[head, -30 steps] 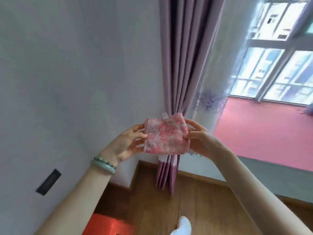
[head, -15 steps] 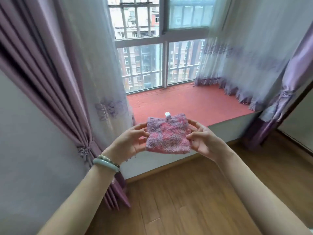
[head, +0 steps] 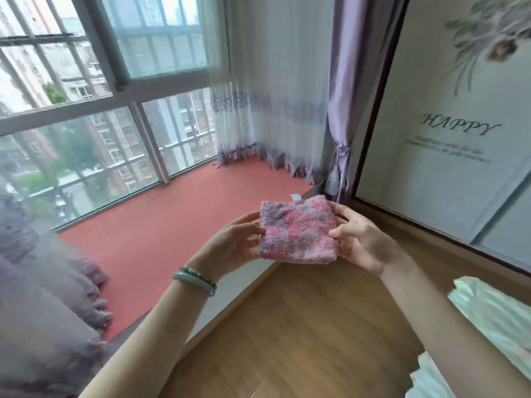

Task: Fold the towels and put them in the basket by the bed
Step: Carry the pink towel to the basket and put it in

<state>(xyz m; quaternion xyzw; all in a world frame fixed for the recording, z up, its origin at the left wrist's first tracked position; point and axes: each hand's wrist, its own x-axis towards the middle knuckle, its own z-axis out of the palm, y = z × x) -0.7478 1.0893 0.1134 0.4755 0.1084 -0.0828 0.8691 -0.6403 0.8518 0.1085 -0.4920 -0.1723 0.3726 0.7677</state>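
While aloft, a folded pink-and-lilac terry towel (head: 297, 229), edges in both hands' (head: 235, 247) (head: 360, 239) pinch.

both hands (head: 235, 245) hold folded towel (head: 297, 229).

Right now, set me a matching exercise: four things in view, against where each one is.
1. folded pink towel
2. pale green bangle
3. purple curtain
4. HAPPY lettering

A. worn behind the left hand
B. on the wall panel
C. between left hand and right hand
D. tied back beside the red window seat

Pairs: 1-C, 2-A, 3-D, 4-B
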